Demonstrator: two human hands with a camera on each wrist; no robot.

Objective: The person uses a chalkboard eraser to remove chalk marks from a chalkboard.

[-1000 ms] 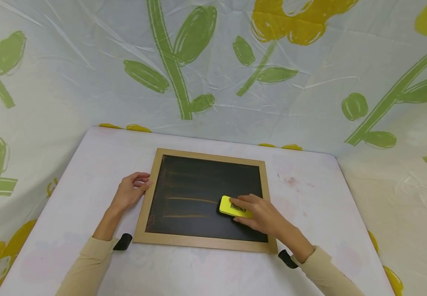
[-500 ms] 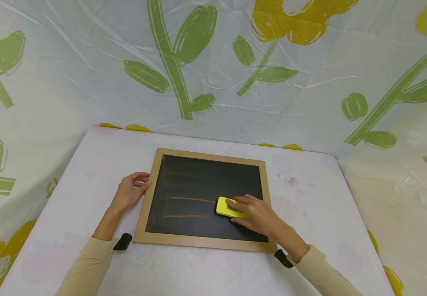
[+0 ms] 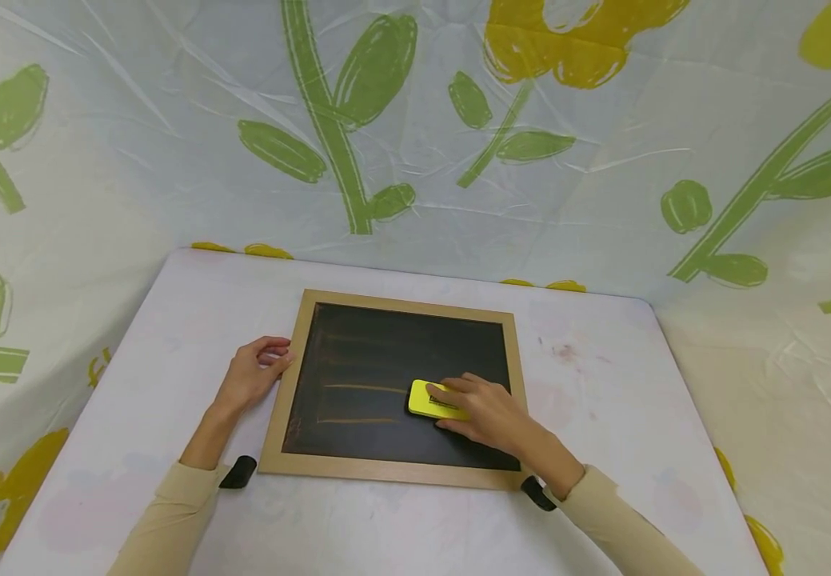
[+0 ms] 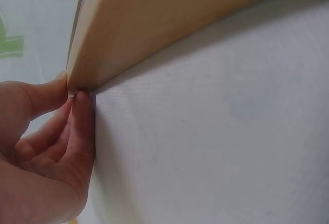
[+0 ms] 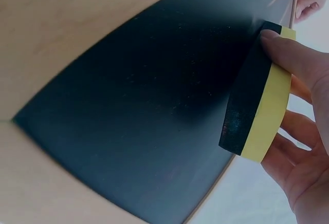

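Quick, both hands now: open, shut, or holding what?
Left hand: fingertips curled against the chalkboard frame's left edge.
Right hand: grips the yellow eraser on the board.

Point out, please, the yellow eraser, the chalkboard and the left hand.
yellow eraser [image 3: 424,398], head view, its bare yellow top.
chalkboard [image 3: 386,344], head view, its dark writing surface.
left hand [image 3: 245,376], head view, back of the hand beside the frame.
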